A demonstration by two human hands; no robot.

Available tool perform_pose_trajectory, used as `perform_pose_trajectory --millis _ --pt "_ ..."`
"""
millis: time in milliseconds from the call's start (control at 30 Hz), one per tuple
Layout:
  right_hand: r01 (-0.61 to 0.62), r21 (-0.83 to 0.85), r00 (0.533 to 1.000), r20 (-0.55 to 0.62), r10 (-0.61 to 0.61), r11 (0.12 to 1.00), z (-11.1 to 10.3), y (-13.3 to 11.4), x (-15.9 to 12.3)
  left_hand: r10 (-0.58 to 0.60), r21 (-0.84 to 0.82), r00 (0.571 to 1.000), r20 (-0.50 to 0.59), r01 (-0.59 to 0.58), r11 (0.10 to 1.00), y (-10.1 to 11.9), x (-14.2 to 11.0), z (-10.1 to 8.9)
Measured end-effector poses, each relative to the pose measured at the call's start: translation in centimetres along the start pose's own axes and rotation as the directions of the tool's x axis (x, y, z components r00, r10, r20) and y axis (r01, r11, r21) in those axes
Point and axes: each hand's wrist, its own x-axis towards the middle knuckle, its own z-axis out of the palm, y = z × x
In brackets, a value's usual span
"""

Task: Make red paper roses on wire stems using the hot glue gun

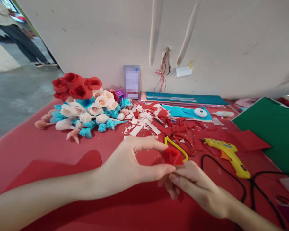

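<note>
A small red paper rose [172, 155] is held between both hands over the red table [115, 208]. My left hand [132, 160] reaches in from the left, thumb and forefinger pinching the rose from its left side. Below and right of it, my right hand [199, 186] has its fingers closed at the flower's base; the exact grip there is partly hidden. Just behind the rose lie scissors with yellow-edged handles [177, 147], partly covered by the hand and flower. A yellow hot glue gun [228, 155] lies to the right of my right hand.
Finished paper flowers [86, 109] in red, white and blue pile up at the back left. Paper scraps [146, 120] spread across the middle. A black cable [252, 192] loops at right, near a green board [272, 131]. A person [21, 38] stands at far left.
</note>
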Motion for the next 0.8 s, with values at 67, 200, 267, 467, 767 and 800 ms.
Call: perform_pose_trajectory --millis 67,200,267,467,767,800 --pt "0.018 -0.039 1.0 -0.004 -0.018 0.999 0.04 -0.04 0.03 -0.004 0.033 0.999 -0.032 0.005 0.999 -0.05 -0.04 -0.05" --pt "0.056 -0.184 0.995 -0.069 -0.07 0.981 0.07 -0.35 0.06 0.003 0.079 0.998 -0.06 0.002 0.997 0.08 -0.06 -0.15" --pt "0.059 -0.26 0.981 -0.165 -0.105 0.964 0.1 -0.47 0.03 0.009 0.075 0.999 -0.035 -0.006 0.997 0.23 0.02 -0.13" --pt "0.142 -0.344 0.907 -0.331 -0.261 0.928 0.53 -0.17 -0.01 0.042 -0.012 0.999 0.033 -0.041 0.999 0.14 0.32 0.25" --pt "0.072 -0.297 0.886 -0.42 -0.198 0.952 0.55 0.15 0.23 0.011 -0.009 0.999 0.034 -0.011 1.0 -0.5 0.43 0.37" --pt "0.07 -0.311 0.89 -0.41 -0.2 0.948 0.5 0.11 0.23 0.014 0.001 0.999 0.032 -0.014 1.0 -0.49 0.46 0.37"
